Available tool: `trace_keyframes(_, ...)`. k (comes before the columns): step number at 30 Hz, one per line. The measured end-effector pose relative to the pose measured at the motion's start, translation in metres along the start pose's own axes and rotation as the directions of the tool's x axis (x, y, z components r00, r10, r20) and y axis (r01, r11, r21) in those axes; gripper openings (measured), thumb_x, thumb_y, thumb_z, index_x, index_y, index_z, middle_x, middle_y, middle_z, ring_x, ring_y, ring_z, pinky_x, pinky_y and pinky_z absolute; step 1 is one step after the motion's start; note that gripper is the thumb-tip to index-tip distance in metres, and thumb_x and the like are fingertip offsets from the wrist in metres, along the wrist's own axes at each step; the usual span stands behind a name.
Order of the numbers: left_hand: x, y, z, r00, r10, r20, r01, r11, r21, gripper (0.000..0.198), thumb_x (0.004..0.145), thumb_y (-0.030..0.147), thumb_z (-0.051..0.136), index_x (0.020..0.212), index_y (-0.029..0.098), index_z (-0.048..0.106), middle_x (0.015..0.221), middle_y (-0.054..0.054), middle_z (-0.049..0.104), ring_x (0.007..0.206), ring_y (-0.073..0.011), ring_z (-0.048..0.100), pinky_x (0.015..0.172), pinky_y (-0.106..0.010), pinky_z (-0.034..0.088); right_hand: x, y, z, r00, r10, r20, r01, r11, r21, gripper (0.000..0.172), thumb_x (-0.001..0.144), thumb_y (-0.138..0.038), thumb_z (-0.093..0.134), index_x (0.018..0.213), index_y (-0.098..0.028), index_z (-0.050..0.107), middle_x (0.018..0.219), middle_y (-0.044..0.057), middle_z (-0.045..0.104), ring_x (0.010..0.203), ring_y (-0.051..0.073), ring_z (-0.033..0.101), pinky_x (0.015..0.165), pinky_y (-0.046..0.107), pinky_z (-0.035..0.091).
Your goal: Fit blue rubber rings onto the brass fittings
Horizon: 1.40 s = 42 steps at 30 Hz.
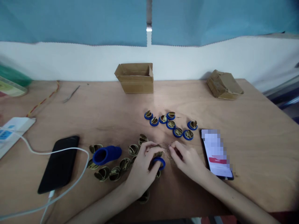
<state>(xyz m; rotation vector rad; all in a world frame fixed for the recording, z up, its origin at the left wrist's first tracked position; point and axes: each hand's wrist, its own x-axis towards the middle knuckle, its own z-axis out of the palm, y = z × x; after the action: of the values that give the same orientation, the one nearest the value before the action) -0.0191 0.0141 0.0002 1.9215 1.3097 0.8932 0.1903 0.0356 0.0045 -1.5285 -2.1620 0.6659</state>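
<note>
My left hand (144, 165) is closed, with a blue ring (159, 159) around or against its thumb. A round brass piece (158, 152) shows just behind that ring, by the fingertips. My right hand (188, 158) pinches a thin, shiny wire-like loop (169, 156); its exact shape is too small to make out. Left of my hands, several brass clip pieces (115, 173) lie around a stack of blue rings (106, 155) tipped on its side. Beyond my hands sit several brass pieces fitted with blue rings (171, 124).
A lit phone (218, 155) lies by my right forearm. At left are a black phone (59, 163), a white cable (81, 149) and a white power strip (14, 133). An open cardboard box (137, 85) and a crumpled one (224, 85) stand at the back; tweezers (72, 94) lie far left.
</note>
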Motion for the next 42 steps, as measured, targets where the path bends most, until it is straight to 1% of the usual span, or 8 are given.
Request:
trace_keyframes(11, -0.003, -0.004, -0.001, 0.994, 0.11, 0.024, -0.111, 0.99, 0.089, 0.029, 0.099, 0.009, 0.051, 0.12, 0.026, 0.061, 0.13, -0.01, 0.053, 0.113, -0.0235, 0.062, 0.098, -0.042, 0.054, 0.001, -0.004, -0.003, 0.999, -0.034, 0.001, 0.034, 0.998, 0.049, 0.025, 0.106, -0.026, 0.043, 0.084, -0.022, 0.053, 0.071, 0.001, 0.065, 0.063, 0.018, 0.065, 0.06, 0.029, 0.043)
trace_keyframes(17, -0.003, -0.005, -0.001, 0.994, 0.105, 0.013, -0.105, 0.992, 0.069, 0.031, 0.099, 0.008, 0.049, 0.122, 0.027, 0.058, 0.131, -0.01, 0.052, 0.113, -0.0233, 0.062, 0.098, -0.042, 0.054, -0.003, -0.014, -0.014, 0.973, -0.208, 0.1, 0.176, 0.949, 0.262, 0.021, 0.109, -0.025, 0.038, 0.104, -0.021, 0.058, 0.088, 0.003, 0.071, 0.079, 0.017, 0.069, 0.071, 0.028, 0.05)
trace_keyframes(22, -0.001, -0.003, 0.0, 0.993, 0.115, 0.004, -0.116, 0.993, 0.029, 0.033, 0.097, 0.007, 0.051, 0.122, 0.026, 0.058, 0.128, -0.009, 0.052, 0.11, -0.0221, 0.065, 0.098, -0.041, 0.055, -0.009, -0.015, -0.008, 0.944, -0.302, 0.137, 0.273, 0.942, 0.194, 0.019, 0.107, -0.03, 0.044, 0.098, -0.02, 0.057, 0.081, 0.003, 0.068, 0.069, 0.018, 0.065, 0.063, 0.03, 0.048)
trace_keyframes(26, 0.001, 0.002, -0.001, 0.998, 0.059, 0.017, -0.058, 0.997, -0.054, 0.028, 0.096, 0.012, 0.058, 0.12, 0.026, 0.06, 0.125, -0.009, 0.053, 0.114, -0.023, 0.064, 0.099, -0.041, 0.056, -0.009, -0.014, -0.004, 0.967, -0.239, 0.084, 0.218, 0.954, 0.206, 0.02, 0.109, -0.026, 0.039, 0.099, -0.021, 0.056, 0.084, 0.003, 0.068, 0.072, 0.018, 0.067, 0.065, 0.029, 0.048)
trace_keyframes(30, 0.001, 0.004, -0.004, 1.0, 0.008, 0.029, -0.005, 0.992, -0.125, 0.041, 0.088, 0.016, 0.069, 0.126, 0.028, 0.058, 0.13, -0.01, 0.051, 0.121, -0.026, 0.061, 0.097, -0.041, 0.058, -0.008, -0.013, -0.009, 0.993, -0.088, -0.073, 0.104, 0.961, 0.255, 0.022, 0.109, -0.025, 0.038, 0.094, -0.022, 0.053, 0.074, -0.001, 0.062, 0.062, 0.014, 0.062, 0.061, 0.026, 0.046)
trace_keyframes(34, 0.002, 0.004, -0.007, 0.999, 0.041, 0.012, -0.039, 0.991, -0.128, 0.033, 0.096, 0.012, 0.056, 0.124, 0.029, 0.062, 0.128, -0.009, 0.055, 0.115, -0.0211, 0.065, 0.093, -0.035, 0.059, -0.007, -0.012, -0.014, 0.986, 0.034, -0.162, 0.007, 0.969, 0.247, 0.024, 0.11, -0.031, 0.04, 0.091, -0.024, 0.053, 0.06, -0.005, 0.05, 0.05, 0.013, 0.051, 0.051, 0.025, 0.04)
trace_keyframes(37, 0.004, 0.007, -0.008, 0.994, 0.1, 0.041, -0.094, 0.986, -0.138, 0.029, 0.099, 0.011, 0.053, 0.12, 0.028, 0.064, 0.119, -0.007, 0.062, 0.107, -0.0181, 0.068, 0.092, -0.032, 0.059, -0.007, -0.012, -0.015, 0.981, 0.047, -0.187, -0.003, 0.973, 0.232, 0.024, 0.11, -0.032, 0.04, 0.091, -0.024, 0.054, 0.059, -0.005, 0.049, 0.048, 0.013, 0.049, 0.049, 0.026, 0.037)
trace_keyframes(42, 0.002, 0.01, -0.006, 0.988, 0.103, 0.117, -0.085, 0.985, -0.15, 0.033, 0.092, 0.011, 0.064, 0.122, 0.025, 0.061, 0.107, -0.004, 0.07, 0.084, -0.0152, 0.069, 0.074, -0.025, 0.06, -0.006, -0.013, -0.013, 0.979, 0.016, -0.204, 0.027, 0.978, 0.206, 0.021, 0.108, -0.028, 0.042, 0.091, -0.023, 0.053, 0.064, -0.004, 0.053, 0.05, 0.012, 0.05, 0.052, 0.025, 0.04)
